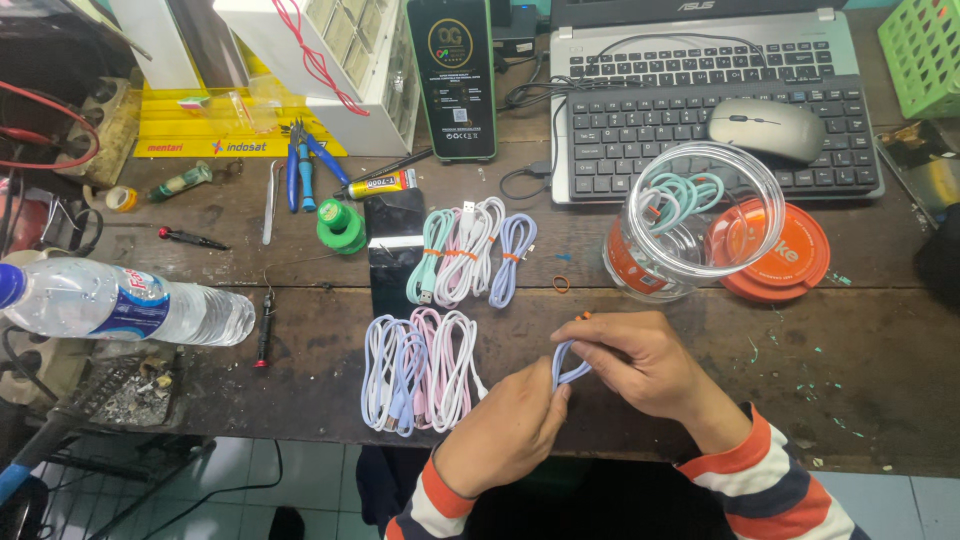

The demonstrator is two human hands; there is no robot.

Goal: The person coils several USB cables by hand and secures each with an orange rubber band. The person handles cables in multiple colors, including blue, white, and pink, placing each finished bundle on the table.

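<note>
Both hands were closed on one pale blue cable [568, 366] at the desk's near edge: the left hand [512, 430] pinched its lower end, the right hand [640, 362] gripped the loop. Left of that cable lay three tied cable bundles [420, 372]; beyond them three more [470, 252]. Right stood one clear jar [690, 225].

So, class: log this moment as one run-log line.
left hand: grips pale blue cable | right hand: pinches its loop | bundled cables: on wooden table | clear jar: holds cables
</note>
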